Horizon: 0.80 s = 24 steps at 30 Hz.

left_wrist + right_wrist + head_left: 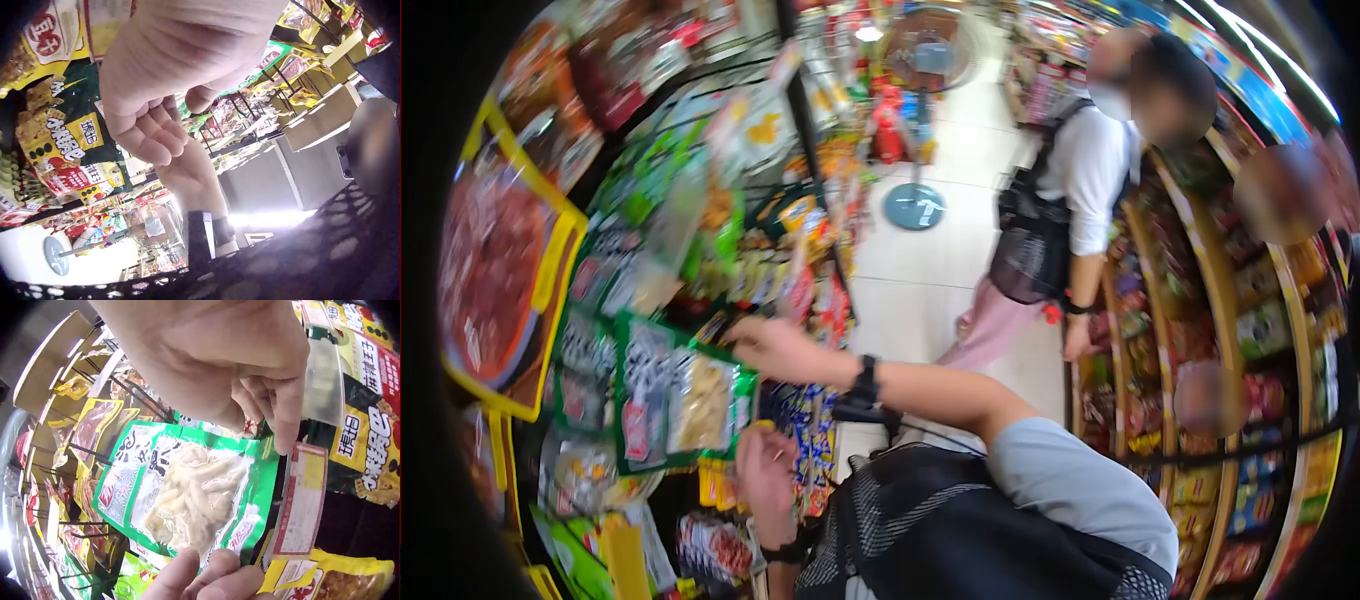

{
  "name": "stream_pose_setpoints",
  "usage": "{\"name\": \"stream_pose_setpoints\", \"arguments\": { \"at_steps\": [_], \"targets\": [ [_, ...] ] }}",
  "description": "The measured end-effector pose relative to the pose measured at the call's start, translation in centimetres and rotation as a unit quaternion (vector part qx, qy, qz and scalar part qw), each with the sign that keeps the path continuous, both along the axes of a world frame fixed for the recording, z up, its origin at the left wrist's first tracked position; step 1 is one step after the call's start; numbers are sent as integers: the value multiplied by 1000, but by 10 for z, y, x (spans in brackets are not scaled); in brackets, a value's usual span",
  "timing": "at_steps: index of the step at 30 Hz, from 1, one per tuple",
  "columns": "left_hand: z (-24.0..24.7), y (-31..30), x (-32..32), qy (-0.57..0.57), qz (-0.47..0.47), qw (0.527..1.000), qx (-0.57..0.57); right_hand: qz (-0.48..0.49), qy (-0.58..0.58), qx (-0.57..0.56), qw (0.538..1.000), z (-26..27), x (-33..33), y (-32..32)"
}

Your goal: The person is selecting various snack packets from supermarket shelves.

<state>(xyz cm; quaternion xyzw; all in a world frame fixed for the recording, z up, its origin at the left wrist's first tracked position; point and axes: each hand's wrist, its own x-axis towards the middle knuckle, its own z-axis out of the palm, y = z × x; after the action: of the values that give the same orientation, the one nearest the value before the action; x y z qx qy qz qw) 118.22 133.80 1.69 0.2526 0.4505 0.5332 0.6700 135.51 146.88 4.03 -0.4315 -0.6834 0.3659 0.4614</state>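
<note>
A green-edged bag of pale chicken feet [194, 494] faces outward at the snack rack, its clear window plain in the right wrist view. My right hand [790, 350] reaches across to it and pinches the edge beside a price tag [303, 500]. In the right wrist view, the right index finger points down at that corner; the other fingers are bent beneath the palm. My left hand [768, 468] is at the opposite edge, its loosely bent fingers [212, 581] touching the bag. The left wrist view shows the left palm [194, 50] with nothing gripped in it.
Hooks with hanging bags crowd the rack, including dark green snack bags [69, 125]. A yellow-framed bag of reddish food [495, 270] hangs at far left. A standing fan [915, 205] and a person in a white top [1090, 165] are in the aisle, with shelves [1200, 330] beyond.
</note>
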Motion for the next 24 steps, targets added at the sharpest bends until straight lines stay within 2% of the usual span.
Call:
{"name": "stream_pose_setpoints", "arguments": {
  "at_steps": [1,2,3,4,6,9,10,13,14,17,18,24],
  "targets": [
    [-1,0,-2,3,-15,1000,3,15,5,8,1000,-11,2,4],
    [-3,1,-2,6,-22,1000,10,27,-7,-33,999,20,12,-9],
    [4,-1,-1,24,-49,998,33,25,-24,30,999,-2,13,-1],
    [6,-1,0,21,-38,998,35,41,0,33,999,5,18,-6],
    [8,0,-3,7,-33,998,45,53,-21,-37,998,14,24,-12],
    [12,-1,-3,-11,-40,997,58,73,-1,-5,997,9,25,-12],
    [13,-1,-3,-10,-41,997,59,94,-23,-56,994,13,27,-11],
    [19,-3,0,3,-30,998,62,122,-17,-11,992,31,12,-11],
    [22,-3,1,10,-22,998,63,138,20,23,990,37,5,-12],
    [33,0,7,19,1,996,85,168,-72,15,983,40,-7,-6],
    [30,3,5,16,-4,995,102,140,-67,69,985,40,-14,-5],
    [49,17,10,65,62,990,112,88,-74,146,983,39,-44,30]
  ]
}}
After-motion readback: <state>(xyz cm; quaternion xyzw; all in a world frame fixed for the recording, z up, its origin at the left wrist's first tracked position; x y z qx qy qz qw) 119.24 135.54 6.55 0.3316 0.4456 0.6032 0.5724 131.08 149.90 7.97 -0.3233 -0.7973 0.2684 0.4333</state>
